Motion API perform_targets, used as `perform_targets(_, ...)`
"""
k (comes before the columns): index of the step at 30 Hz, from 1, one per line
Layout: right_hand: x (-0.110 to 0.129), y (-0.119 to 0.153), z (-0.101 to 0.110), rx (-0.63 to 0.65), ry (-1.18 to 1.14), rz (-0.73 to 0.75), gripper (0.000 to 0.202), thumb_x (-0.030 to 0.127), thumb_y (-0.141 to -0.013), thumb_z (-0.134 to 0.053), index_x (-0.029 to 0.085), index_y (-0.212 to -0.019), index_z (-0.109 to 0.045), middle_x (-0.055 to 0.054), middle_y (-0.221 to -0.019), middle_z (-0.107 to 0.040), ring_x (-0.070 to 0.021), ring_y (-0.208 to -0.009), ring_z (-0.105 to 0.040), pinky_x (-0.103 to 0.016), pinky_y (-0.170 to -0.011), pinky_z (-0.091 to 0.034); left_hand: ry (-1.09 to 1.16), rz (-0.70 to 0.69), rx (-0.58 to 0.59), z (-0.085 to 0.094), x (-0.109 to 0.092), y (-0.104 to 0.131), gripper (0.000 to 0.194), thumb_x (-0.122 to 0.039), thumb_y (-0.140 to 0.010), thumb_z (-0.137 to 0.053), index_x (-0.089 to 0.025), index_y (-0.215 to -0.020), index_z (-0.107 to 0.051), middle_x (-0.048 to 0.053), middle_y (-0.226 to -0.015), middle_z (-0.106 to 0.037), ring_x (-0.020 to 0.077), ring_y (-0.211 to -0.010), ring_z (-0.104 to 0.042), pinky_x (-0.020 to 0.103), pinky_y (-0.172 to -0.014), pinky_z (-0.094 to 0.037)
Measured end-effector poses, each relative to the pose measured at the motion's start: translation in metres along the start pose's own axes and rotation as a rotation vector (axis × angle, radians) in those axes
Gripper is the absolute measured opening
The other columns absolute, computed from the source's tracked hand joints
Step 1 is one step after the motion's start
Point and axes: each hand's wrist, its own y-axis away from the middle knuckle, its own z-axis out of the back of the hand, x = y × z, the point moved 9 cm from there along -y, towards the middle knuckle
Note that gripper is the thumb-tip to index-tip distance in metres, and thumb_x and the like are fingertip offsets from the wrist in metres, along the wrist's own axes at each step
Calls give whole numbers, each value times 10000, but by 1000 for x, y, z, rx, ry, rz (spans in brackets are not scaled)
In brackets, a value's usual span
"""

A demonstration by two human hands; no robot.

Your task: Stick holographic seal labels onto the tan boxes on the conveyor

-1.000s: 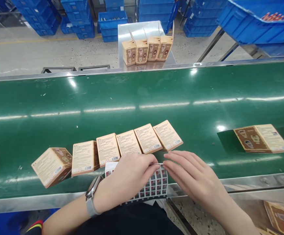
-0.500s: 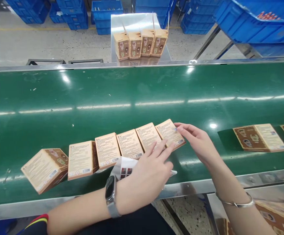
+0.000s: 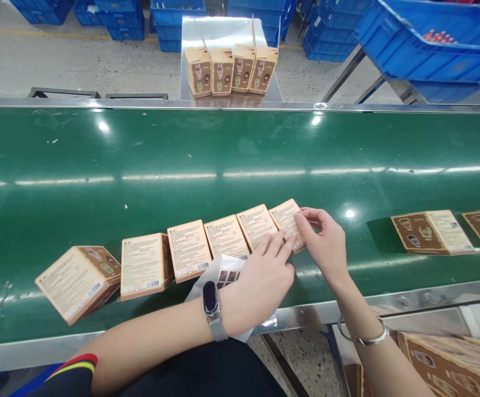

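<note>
Several small brown-and-cream boxes lie in a slanting row on the green belt (image 3: 149, 149). My left hand (image 3: 260, 286) is spread over the right part of the row, fingertips on the rightmost box (image 3: 285, 216) and near the one beside it (image 3: 257, 225). A white sheet with small dark red stickers (image 3: 228, 274) lies under my left hand and wrist. My right hand (image 3: 324, 237) touches the right edge of the rightmost box, thumb and forefinger close together; anything between them is too small to make out. The leftmost box (image 3: 74, 281) lies turned at an angle.
More boxes (image 3: 432, 231) lie on the belt at the right. Four open-topped boxes (image 3: 221, 74) stand on a metal stand (image 3: 215, 32) beyond the belt's far rail. Blue crates (image 3: 430, 49) are behind. Further boxes (image 3: 442, 364) sit at the lower right, below the near rail.
My left hand has shifted slightly right and its fingers now reach the rightmost box. My right thumb has moved onto that box's edge. The middle boxes appear slightly further right.
</note>
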Motion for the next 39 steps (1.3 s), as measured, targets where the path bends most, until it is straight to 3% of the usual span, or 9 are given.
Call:
perform_targets(7,-4,-20,30,-143,129,7,368,456,-818,-580,198,-1076,-535,-128,-1075,-685,-229,-747,-672,-419,-702,-550,-2,-51,-73,-1,-6,-11,157,-184,-887,-573,-83,-834,-681,251,-1461,-462,360,-1398,-405,487,-1144,-330)
perform_targets(10,23,-25,24,123,284,315,382,388,-845,-525,208,-1179,-561,-145,-1214,-653,-304,-1115,-628,-478,-913,-522,118,-91,-108,12,-12,1,191,-231,-937,-538,-113,-853,-662,191,-1258,-639,291,-1214,-594,410,-1006,-467)
perform_targets(12,37,-12,1,408,451,564,667,318,-766,-599,228,-1405,-426,-133,-1435,-517,-354,-1366,-427,-538,-1061,-423,277,-64,9,16,-12,15,191,-271,-952,-532,-155,-844,-638,77,-937,-724,211,-863,-702,314,-744,-525)
perform_targets(16,36,8,-37,695,799,851,1048,174,-666,-613,258,-1564,-80,-93,-1592,-308,-400,-1482,-165,-685,-1157,-144,548,13,178,28,-9,47,225,-308,-951,-551,-195,-759,-579,-36,-670,-645,121,-590,-617,229,-522,-375)
perform_targets(22,41,22,-56,634,890,992,1077,246,-682,-616,165,-1566,-5,-177,-1428,-515,-405,-1326,-452,-719,-1140,-99,695,254,207,28,18,79,73,-143,-842,-594,-207,-809,-600,-60,-660,-619,89,-594,-559,186,-565,-351)
perform_targets(26,48,51,-59,539,812,944,1087,281,-726,-640,171,-1562,46,-169,-1417,-524,-403,-1326,-451,-719,-1132,-172,788,415,198,21,36,92,97,-146,-806,-616,-206,-881,-608,-68,-660,-607,90,-584,-533,193,-568,-347)
perform_targets(30,68,75,-45,462,639,835,892,419,-866,-603,197,-1553,-78,-182,-1501,-428,-398,-1409,-350,-686,-1090,-326,781,426,90,22,48,93,68,-175,-879,-579,-187,-825,-618,-46,-692,-629,94,-614,-547,200,-610,-365)
perform_targets(34,94,97,-28,538,377,725,372,372,-980,-498,250,-1328,-455,-96,-1234,-649,-222,-1134,-634,-362,-890,-570,743,414,29,22,54,92,115,-192,-906,-566,-198,-830,-653,-40,-698,-660,105,-618,-563,215,-601,-352)
perform_targets(39,123,131,-27,467,363,974,120,197,-989,-485,207,-1002,-605,-36,-911,-713,-171,-845,-667,-351,-824,-529,735,403,53,21,51,87,147,-247,-938,-530,-190,-856,-638,-27,-701,-663,128,-627,-581,240,-626,-379)
